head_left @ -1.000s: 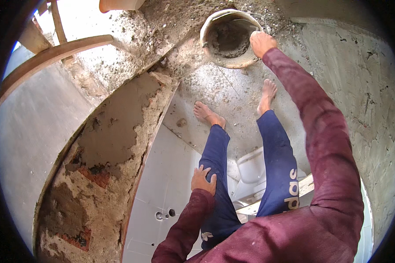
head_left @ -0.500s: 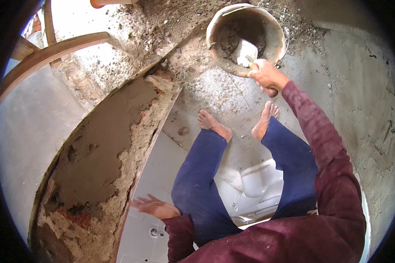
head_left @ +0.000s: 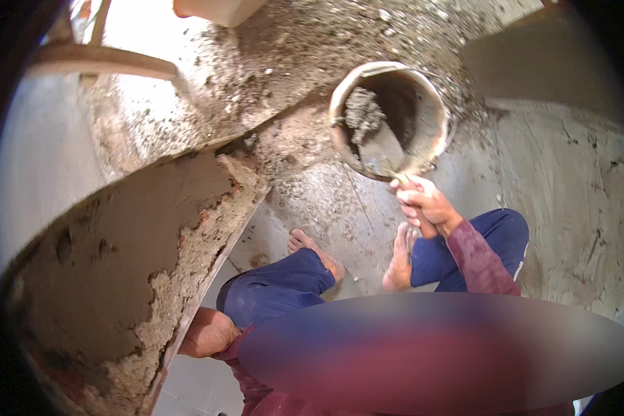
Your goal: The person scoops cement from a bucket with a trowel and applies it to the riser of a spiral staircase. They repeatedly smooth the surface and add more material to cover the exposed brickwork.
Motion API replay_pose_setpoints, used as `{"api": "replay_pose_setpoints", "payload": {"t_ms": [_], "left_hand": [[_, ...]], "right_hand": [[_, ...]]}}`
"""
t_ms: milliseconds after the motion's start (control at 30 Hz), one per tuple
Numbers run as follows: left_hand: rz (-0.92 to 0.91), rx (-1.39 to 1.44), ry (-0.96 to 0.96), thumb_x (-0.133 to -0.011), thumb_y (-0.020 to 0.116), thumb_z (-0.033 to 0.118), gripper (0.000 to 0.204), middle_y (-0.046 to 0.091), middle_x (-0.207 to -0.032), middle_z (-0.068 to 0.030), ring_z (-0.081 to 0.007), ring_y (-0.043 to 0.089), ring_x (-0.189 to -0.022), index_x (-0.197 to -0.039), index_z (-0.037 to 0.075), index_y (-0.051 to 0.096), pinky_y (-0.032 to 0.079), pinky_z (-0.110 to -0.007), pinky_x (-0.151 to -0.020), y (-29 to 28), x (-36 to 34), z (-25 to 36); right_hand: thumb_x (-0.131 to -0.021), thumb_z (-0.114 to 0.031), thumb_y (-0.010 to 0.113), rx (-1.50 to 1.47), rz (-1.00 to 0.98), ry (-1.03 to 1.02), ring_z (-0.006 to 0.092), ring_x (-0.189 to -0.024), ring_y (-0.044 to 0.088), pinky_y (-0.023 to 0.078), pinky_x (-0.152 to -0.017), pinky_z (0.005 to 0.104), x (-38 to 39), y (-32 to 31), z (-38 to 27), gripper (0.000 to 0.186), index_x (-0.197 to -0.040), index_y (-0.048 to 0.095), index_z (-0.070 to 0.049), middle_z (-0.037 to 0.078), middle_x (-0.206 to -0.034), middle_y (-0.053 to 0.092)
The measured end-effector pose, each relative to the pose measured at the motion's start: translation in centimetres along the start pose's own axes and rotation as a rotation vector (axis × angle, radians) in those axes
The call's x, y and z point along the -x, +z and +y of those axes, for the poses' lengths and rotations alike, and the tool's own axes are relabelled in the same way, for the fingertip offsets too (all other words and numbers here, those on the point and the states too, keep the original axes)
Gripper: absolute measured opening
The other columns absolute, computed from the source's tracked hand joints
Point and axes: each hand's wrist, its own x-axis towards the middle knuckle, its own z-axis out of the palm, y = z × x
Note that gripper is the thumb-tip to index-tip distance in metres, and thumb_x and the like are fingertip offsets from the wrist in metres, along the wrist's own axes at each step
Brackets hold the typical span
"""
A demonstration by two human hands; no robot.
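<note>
My right hand (head_left: 428, 206) is wrapped round the handle of a trowel (head_left: 383, 147). The trowel's blade reaches into a round bucket (head_left: 437, 114) with a pale, dirty rim. A lump of wet grey mortar (head_left: 364, 114) sits at the blade's far end. At the lower left, my left hand (head_left: 209, 333) is against the edge of a low wall (head_left: 211, 270), its fingers mostly hidden. Smooth grey mortar (head_left: 111, 236) covers much of the wall's face, with rough, crumbly material and bits of red brick showing along the border.
Loose grit and rubble (head_left: 312, 48) lie round the bucket. A curved wooden piece (head_left: 104, 61) stands at the upper left, and an orange-rimmed container (head_left: 222, 8) at the top. My bare feet (head_left: 315, 253) are on the dusty floor. A blurred patch covers the lower part of the view.
The trowel now carries a lump of mortar, and its blade has tilted inside the bucket. My left hand has moved from open air to the wall's edge. The whole view has shifted.
</note>
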Motion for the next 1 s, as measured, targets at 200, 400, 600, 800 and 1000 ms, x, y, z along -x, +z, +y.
{"api": "replay_pose_setpoints", "payload": {"t_ms": [200,400,600,800,1000], "left_hand": [[0.250,-0.013,-0.135,-0.094,0.049,0.047,0.056,0.045,-0.139,-0.0120,-0.0265,0.046,-0.125,-0.135,0.008,0.046,0.033,-0.041,-0.109,3.8,0.7,1.6],[0.041,-0.020,-0.027,-0.097,0.038,0.051,0.061,0.036,-0.146,-0.0100,-0.0252,0.037,-0.131,-0.143,0.011,0.033,0.024,-0.041,-0.113,2.3,-0.1,0.9],[-0.032,-0.045,0.367,-0.097,0.036,0.050,0.068,0.016,-0.155,-0.0099,-0.0233,0.015,-0.143,-0.150,0.012,0.016,0.006,-0.043,-0.117,3.3,-0.8,2.6],[0.025,-0.257,0.741,-0.093,0.031,0.063,0.081,0.002,-0.157,-0.0116,-0.0258,-0.004,-0.145,-0.151,0.012,0.006,-0.001,-0.047,-0.116,4.5,-3.3,6.4],[-0.686,-0.176,0.377,-0.099,0.030,0.051,0.067,0.023,-0.149,-0.0207,-0.0377,0.022,-0.138,-0.142,0.000,0.027,0.020,-0.046,-0.113,7.4,10.0,6.9]], "right_hand": [[-0.085,-0.012,0.060,0.206,0.162,-0.252,0.0073,-0.051,0.047,0.043,-0.043,0.0235,2.6,2.1,1.2,0.034,-0.116,0.049,-0.001,0.001,-0.076,0.049],[-0.083,-0.010,0.056,1.063,0.323,-0.863,0.0293,-0.078,0.059,0.050,-0.074,0.0441,1.0,8.1,5.1,0.039,-0.119,0.046,0.003,0.020,-0.094,0.055],[-0.085,-0.010,0.048,1.259,0.158,-0.714,0.0447,-0.107,0.050,0.045,-0.084,0.0518,-12.7,16.6,13.2,0.041,-0.117,0.044,0.015,0.037,-0.115,0.046],[-0.082,-0.016,0.051,1.148,-0.069,-0.913,0.0441,-0.088,0.053,0.044,-0.081,0.0485,-5.8,12.2,5.1,0.035,-0.108,0.048,0.008,0.027,-0.097,0.051],[-0.076,-0.007,0.058,1.787,0.103,-0.637,0.0376,-0.083,0.057,0.045,-0.072,0.0460,5.5,2.1,-11.8,0.019,-0.092,0.051,0.001,0.019,-0.083,0.055]]}}
